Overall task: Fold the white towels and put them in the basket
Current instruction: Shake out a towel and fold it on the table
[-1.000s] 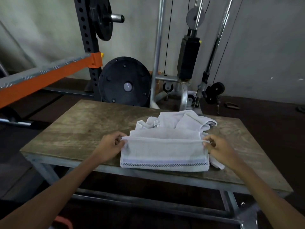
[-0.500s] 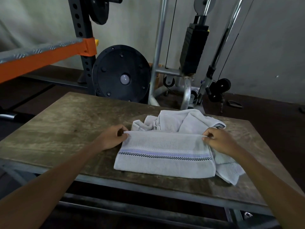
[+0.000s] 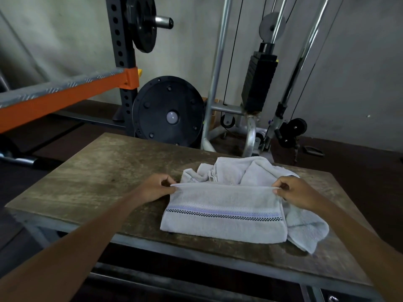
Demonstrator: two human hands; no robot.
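A white towel (image 3: 224, 223) with a blue and checkered stripe lies folded on the wooden table (image 3: 91, 184), near its front edge. My left hand (image 3: 153, 188) pinches the towel's far left corner. My right hand (image 3: 298, 195) pinches the far right corner, and the edge between them is stretched taut. Behind and under it lies a crumpled heap of white towels (image 3: 231, 171), one end of which sticks out at the front right. No basket is in view.
A black weight plate (image 3: 168, 112) leans against a rack upright just beyond the table's far edge. An orange rack beam (image 3: 65, 94) runs in from the left. A cable machine with a weight stack (image 3: 259, 81) stands behind the table.
Both hands have carried the towel's pinched edge away from me, so the striped part has spread flat over the table. The stripe now lies farther from the front fold.
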